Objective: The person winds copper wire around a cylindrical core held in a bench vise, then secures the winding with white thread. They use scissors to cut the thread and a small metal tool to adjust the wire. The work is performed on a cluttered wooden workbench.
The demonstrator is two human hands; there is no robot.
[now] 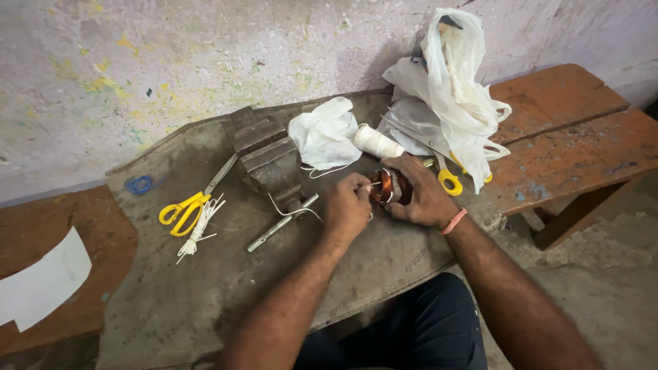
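Observation:
My right hand (419, 194) grips a small motor stator with copper winding (388, 185) on the grey worktop (205, 281). My left hand (346, 205) pinches a thin white thread right at the winding's left side. A spool of white thread (375, 142) lies just behind the two hands. A pink band sits on my right wrist.
A metal bench vise (264, 157) stands left of the hands, its handle bar (281, 225) lying on the top. Yellow-handled scissors (188, 205) and a bundle of white ties (200, 226) lie at the left. White plastic bags (445, 89), a second yellow-handled scissors (449, 179) and an orange bench (576, 137) are at the right.

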